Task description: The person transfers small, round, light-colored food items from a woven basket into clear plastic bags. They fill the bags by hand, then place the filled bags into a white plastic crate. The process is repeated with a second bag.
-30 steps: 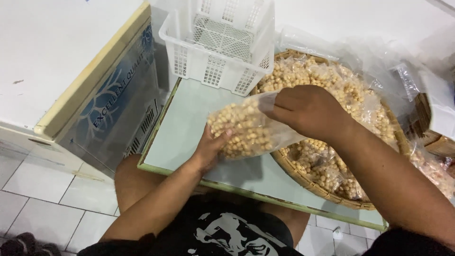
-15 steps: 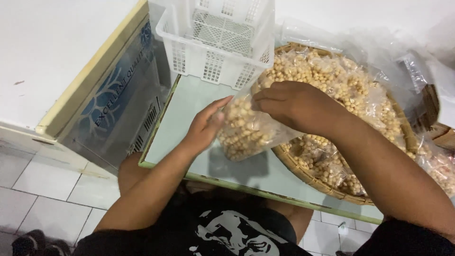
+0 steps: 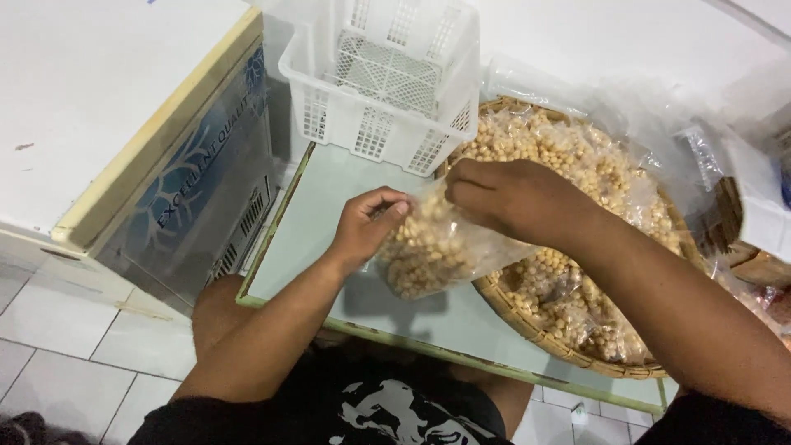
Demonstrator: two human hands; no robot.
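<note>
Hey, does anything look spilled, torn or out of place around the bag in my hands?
Nothing stands out. Both the left hand and right hand grip the clear bag of pale round snacks at its top; no loose pieces show on the green table.

2 hands, 1 small clear bag (image 3: 432, 251), 1 white basket (image 3: 387, 78), 1 woven tray (image 3: 527, 325), 1 table (image 3: 329, 206).

On the table (image 3: 329, 206), a basket (image 3: 387, 74) stands behind, a woven tray (image 3: 527, 325) right.

left hand (image 3: 367, 227) + right hand (image 3: 511, 198) pinch clear bag of tan balls (image 3: 432, 255) | woven tray (image 3: 568, 346) beside | white basket (image 3: 387, 82) behind
</note>
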